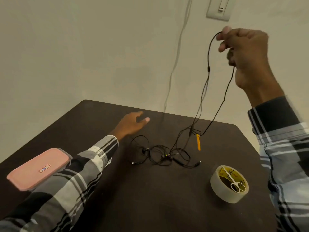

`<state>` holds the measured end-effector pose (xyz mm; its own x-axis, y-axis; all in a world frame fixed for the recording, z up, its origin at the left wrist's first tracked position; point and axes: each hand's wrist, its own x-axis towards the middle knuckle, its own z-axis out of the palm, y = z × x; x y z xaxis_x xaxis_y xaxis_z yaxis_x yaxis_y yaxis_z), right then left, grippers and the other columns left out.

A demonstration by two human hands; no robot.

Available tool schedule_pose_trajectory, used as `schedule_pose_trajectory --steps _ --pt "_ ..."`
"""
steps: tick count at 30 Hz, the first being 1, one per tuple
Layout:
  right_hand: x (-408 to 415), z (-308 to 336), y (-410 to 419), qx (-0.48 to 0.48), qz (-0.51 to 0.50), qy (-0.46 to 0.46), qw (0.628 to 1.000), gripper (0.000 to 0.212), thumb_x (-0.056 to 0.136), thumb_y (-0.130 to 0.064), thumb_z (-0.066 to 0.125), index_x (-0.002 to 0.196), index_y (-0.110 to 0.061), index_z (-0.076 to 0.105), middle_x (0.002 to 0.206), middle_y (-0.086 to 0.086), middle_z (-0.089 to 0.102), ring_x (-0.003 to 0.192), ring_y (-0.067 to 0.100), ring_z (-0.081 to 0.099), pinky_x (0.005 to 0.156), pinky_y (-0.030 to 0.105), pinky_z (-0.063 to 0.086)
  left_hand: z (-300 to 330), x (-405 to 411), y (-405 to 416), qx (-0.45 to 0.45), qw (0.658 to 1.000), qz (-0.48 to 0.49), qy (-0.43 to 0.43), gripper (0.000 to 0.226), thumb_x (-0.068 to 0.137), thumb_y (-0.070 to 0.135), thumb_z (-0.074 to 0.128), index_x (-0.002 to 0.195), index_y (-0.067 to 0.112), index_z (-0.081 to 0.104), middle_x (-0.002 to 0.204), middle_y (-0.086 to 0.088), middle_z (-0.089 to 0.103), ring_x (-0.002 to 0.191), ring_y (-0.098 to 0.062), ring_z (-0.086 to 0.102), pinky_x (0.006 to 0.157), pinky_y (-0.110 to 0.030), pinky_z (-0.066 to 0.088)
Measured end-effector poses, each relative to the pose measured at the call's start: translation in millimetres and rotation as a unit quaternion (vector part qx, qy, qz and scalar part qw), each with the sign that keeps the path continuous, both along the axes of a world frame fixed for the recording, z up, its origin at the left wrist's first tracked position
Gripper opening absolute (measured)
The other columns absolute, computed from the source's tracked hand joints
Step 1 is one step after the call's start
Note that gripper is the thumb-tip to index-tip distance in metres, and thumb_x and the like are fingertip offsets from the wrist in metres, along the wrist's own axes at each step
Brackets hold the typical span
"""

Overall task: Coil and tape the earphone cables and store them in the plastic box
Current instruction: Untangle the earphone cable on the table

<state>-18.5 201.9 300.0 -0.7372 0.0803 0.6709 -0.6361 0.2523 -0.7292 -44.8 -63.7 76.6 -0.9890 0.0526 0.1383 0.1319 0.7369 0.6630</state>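
Note:
My right hand (245, 54) is raised high at the right and pinches a black earphone cable (209, 67), which hangs in a long loop down to the table. Its lower end joins a tangle of black earphone cables (160, 154) lying mid-table. An orange piece (198, 142) dangles on the cable just above the tabletop. My left hand (133, 124) hovers low over the table beyond the tangle, fingers apart, holding nothing. The plastic box with a pink lid (38, 168) sits shut at the left edge. A roll of clear tape (229, 184) stands at the front right.
Small white-handled scissors (234, 181) rest across the top of the tape roll. The dark table (150, 198) stands against a pale wall. A grey cord (175, 64) hangs down the wall behind the table, near a wall switch (219, 9).

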Motion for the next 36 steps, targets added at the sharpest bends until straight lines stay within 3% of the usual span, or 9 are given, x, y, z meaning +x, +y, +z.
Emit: schedule_pose_trajectory --steps 4,7,10,14,21,25,29,32,36 --pt "3 1 -5 0.061 0.027 -0.009 0.998 0.026 0.091 -0.038 0.071 0.081 -0.014 0.075 0.063 -0.001 0.064 0.048 0.009 0.036 0.049 0.022 0.025 55 27 60 0.182 0.965 -0.186 0.033 0.064 0.095 0.048 0.056 0.15 0.019 0.04 0.147 0.006 0.052 0.135 -0.005 0.046 0.113 -0.03 0.037" --pt "9 8 -3 0.077 0.033 0.011 0.996 0.026 0.089 -0.04 0.073 0.082 -0.014 0.075 0.058 -0.006 0.064 0.046 0.01 0.035 0.048 0.02 0.027 87 40 93 0.302 0.923 -0.234 0.039 0.058 0.095 0.035 0.063 0.146 0.015 0.045 0.128 0.007 0.067 0.12 0.001 0.059 0.102 -0.019 0.046" --pt "17 21 7 0.094 0.031 0.043 0.994 0.032 0.089 -0.038 0.072 0.091 -0.007 0.075 0.057 -0.009 0.065 0.047 0.006 0.041 0.05 0.021 0.028 99 44 106 0.32 0.916 -0.228 0.082 0.031 0.093 0.03 0.069 0.119 0.013 0.068 0.093 -0.004 0.065 0.087 -0.013 0.062 0.09 -0.04 0.054" --pt "25 37 22 0.103 0.006 0.096 0.99 0.039 0.092 -0.043 0.067 0.099 -0.005 0.074 0.061 -0.014 0.066 0.052 0.003 0.046 0.053 0.023 0.031 102 49 100 0.344 0.909 -0.205 0.113 0.022 0.094 0.03 0.065 0.077 0.019 0.072 0.09 -0.006 0.068 0.09 -0.024 0.063 0.095 -0.049 0.054" --pt "19 60 20 0.067 -0.015 0.163 0.984 0.013 0.092 -0.029 0.062 0.08 -0.024 0.068 0.072 -0.009 0.066 0.061 0.013 0.048 0.057 0.023 0.035 88 49 66 0.486 0.843 -0.224 0.054 0.02 0.088 0.027 0.064 0.09 0.009 0.072 0.067 -0.001 0.059 0.06 -0.013 0.058 0.075 -0.035 0.059" --pt "13 64 -1 0.035 -0.002 0.168 0.985 0.011 0.088 -0.018 0.058 0.078 -0.023 0.057 0.074 -0.007 0.056 0.059 0.0 0.046 0.061 0.017 0.039 65 44 47 0.493 0.847 -0.191 0.046 0.023 0.088 0.024 0.065 0.098 0.004 0.073 0.071 -0.002 0.064 0.061 -0.013 0.06 0.077 -0.035 0.06" --pt "4 57 -11 0.043 0.003 0.182 0.982 0.022 0.092 -0.032 0.066 0.074 -0.02 0.068 0.065 -0.008 0.063 0.058 -0.003 0.056 0.066 0.014 0.044 44 43 31 0.479 0.864 -0.151 0.038 0.026 0.085 0.027 0.067 0.101 0.007 0.074 0.075 -0.001 0.067 0.06 -0.011 0.059 0.07 -0.029 0.06" --pt "-1 46 -15 0.082 0.0 0.161 0.984 0.029 0.092 -0.034 0.069 0.084 -0.007 0.076 0.064 -0.001 0.067 0.056 -0.003 0.058 0.067 0.009 0.042 37 43 26 0.493 0.861 -0.115 0.041 0.026 0.083 0.03 0.068 0.1 0.011 0.075 0.071 0.002 0.063 0.054 -0.007 0.05 0.056 -0.02 0.051" --pt "-3 30 -17 0.142 -0.013 0.11 0.984 0.02 0.091 -0.029 0.07 0.083 -0.011 0.075 0.059 -0.007 0.068 0.052 0.009 0.056 0.053 0.014 0.041 40 42 26 0.523 0.847 -0.084 0.049 0.027 0.082 0.035 0.069 0.097 0.012 0.075 0.068 0.003 0.057 0.049 -0.005 0.038 0.046 -0.015 0.032"
